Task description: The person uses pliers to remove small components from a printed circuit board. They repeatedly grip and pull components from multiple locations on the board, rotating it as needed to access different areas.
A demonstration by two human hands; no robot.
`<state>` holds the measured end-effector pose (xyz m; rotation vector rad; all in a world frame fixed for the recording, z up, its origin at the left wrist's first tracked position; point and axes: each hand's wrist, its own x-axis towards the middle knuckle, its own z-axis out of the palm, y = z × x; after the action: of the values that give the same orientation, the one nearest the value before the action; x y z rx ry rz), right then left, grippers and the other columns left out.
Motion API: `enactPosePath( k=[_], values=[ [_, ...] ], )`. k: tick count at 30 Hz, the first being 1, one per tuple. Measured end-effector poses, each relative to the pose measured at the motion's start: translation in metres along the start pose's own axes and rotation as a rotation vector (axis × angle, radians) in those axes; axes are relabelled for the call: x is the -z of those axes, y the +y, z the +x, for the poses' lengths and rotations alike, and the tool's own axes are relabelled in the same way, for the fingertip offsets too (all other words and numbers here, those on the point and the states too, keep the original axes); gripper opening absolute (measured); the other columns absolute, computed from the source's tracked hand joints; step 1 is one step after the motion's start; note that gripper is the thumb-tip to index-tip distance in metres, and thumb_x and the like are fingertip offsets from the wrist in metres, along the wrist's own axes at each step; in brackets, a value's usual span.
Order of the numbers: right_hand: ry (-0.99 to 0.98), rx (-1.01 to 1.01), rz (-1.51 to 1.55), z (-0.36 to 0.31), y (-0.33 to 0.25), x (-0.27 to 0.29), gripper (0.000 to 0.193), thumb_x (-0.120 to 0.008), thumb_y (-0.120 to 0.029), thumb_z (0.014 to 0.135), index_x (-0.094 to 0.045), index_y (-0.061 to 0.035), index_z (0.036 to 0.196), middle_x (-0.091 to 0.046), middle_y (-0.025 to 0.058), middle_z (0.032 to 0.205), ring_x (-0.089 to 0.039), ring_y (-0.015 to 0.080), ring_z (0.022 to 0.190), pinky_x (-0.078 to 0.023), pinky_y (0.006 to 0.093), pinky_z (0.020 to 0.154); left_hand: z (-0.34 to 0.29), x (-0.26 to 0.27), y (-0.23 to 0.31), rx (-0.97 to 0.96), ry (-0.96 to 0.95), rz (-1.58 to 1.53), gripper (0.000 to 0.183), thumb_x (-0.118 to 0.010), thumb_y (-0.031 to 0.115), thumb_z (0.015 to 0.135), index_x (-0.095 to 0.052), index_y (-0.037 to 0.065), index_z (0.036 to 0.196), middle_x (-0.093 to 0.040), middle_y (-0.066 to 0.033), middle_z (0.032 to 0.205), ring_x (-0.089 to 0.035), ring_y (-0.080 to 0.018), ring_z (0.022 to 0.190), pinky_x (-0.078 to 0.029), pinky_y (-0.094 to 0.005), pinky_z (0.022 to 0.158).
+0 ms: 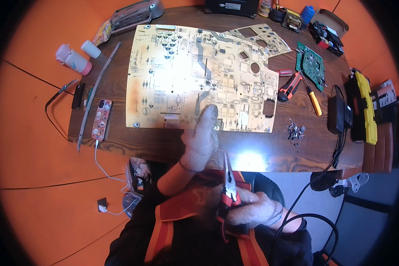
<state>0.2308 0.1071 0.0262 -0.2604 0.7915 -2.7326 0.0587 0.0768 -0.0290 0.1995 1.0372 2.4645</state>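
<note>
Here we see the right hand (255, 210), gloved, low in the frame just right of centre, clenched around the red handles of a pair of pliers (229, 181) whose thin metal nose points up toward the table edge. The left hand (201, 139), also gloved, reaches up at centre frame with fingers laid flat and grasping nothing, its fingertips (209, 111) touching the lower edge of the large yellowish circuit board (186, 75) that fills the middle of the dark wooden table (133, 142).

Around the board, at its right edge, lie an orange-and-black utility knife (289, 87), a yellow-handled screwdriver (314, 101) and a smaller green circuit board (312, 65). A little heap of small metal parts (295, 131) sits near the table's lower right edge, beside a black power adapter (338, 114) and a yellow-and-black tool (365, 108). At left, a phone (101, 119) in a patterned case lies charging on a white cable, next to a long thin strip (95, 95); a pink-and-white bottle (73, 60) lies further up left.

Nothing lies between the pliers and the board but the left hand itself. A glare patch on the table edge washes out the wood beside the pliers' tip, and bright reflection blurs the board's centre. The things along the upper rim are cut off and hard for us to make out.
</note>
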Motion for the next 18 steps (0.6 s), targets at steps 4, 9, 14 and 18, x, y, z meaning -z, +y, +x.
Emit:
enactPosePath(
  k=[4, 9, 14, 18],
  values=[
    [0.021, -0.061, -0.335, -0.012, -0.01, -0.001, 0.06, -0.064, -0.012, 0.089, -0.034, -0.0031, 0.14, -0.056, 0.0141, 0.118, -0.055, 0.0231, 0.111, -0.042, 0.0346, 0.098, -0.001, 0.007, -0.002, -0.002, -0.017, -0.004, 0.033, -0.06, 0.0, 0.091, -0.054, -0.002, 0.123, -0.06, -0.0106, 0.116, -0.06, -0.0158, 0.103, -0.05, -0.027, 0.09],
    [-0.046, -0.014, -0.107, -0.002, 0.0, 0.0, 0.064, -0.066, -0.009, 0.084, -0.035, 0.0002, 0.139, -0.055, 0.0181, 0.121, -0.056, 0.0275, 0.113, -0.045, 0.0359, 0.096, -0.006, 0.024, 0.001, 0.194, -0.121, -0.135, 0.031, -0.058, -0.001, 0.092, -0.053, -0.006, 0.123, -0.061, -0.0118, 0.116, -0.06, -0.0169, 0.103, -0.051, -0.0271, 0.091],
    [0.155, 0.047, 0.153, -0.002, -0.026, 0.002, 0.058, -0.065, -0.009, 0.076, -0.044, 0.0077, 0.128, -0.057, 0.0243, 0.113, -0.061, 0.0319, 0.099, -0.053, 0.0368, 0.082, -0.022, 0.022, 0.008, 0.142, -0.196, -0.129, 0.027, -0.055, -0.003, 0.093, -0.055, -0.008, 0.12, -0.063, -0.0132, 0.113, -0.063, -0.0178, 0.101, -0.052, -0.0273, 0.091],
    [0.298, 0.008, 0.144, -0.001, -0.044, 0.011, 0.057, -0.066, -0.008, 0.071, -0.049, 0.0092, 0.123, -0.062, 0.0238, 0.1, -0.065, 0.0326, 0.086, -0.056, 0.0366, 0.074, -0.031, 0.015, 0.032, 0.149, -0.283, 0.402, 0.023, -0.058, -0.001, 0.092, -0.061, -0.005, 0.115, -0.066, -0.0103, 0.107, -0.064, -0.0155, 0.096, -0.053, -0.028, 0.085]
  ],
)
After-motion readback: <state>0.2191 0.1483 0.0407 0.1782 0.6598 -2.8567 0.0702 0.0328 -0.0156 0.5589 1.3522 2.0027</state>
